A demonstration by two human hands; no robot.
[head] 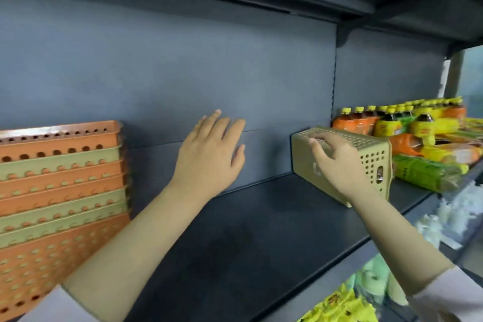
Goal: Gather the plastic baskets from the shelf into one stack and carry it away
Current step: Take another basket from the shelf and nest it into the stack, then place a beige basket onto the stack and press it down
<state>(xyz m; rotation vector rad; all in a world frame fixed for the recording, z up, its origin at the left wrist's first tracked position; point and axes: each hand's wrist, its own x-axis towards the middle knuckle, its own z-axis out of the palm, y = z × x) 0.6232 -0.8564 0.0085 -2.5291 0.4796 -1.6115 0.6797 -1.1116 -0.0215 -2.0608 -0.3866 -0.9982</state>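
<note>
Dark grey metal shelving fills the frame, with a plain back panel [162,60] and a long bare stretch of shelf [261,230] in the middle. At the left edge of the frame stands a stack of nested baskets [60,191], orange and beige layers in turn — I count about eight or nine rims, but the lower ones run out of the frame, so the number is not sure. At the centre right lies one single beige basket [376,157], perforated, tipped on its side against the back panel, well apart from the stack.

Both hands are empty. The left hand [209,154] is spread open with the fingers apart, raised before the back panel between the stack and the lone basket, touching nothing that I can see. The right hand [337,162] reaches to the beige basket with its fingers loosely curved over the near face; they seem to touch the plastic or to be just beside it, but they have not closed on it.

As I judge it, most of the gathering is done — the stack is built and one basket is left to bring over. After that the carrying away remains, and it is not yet begun.

Behind the lone basket, at the right of the frame, are many bottles with yellow caps [407,117], too crowded to count, and wrapped packs in orange, yellow and green [428,172].
</note>
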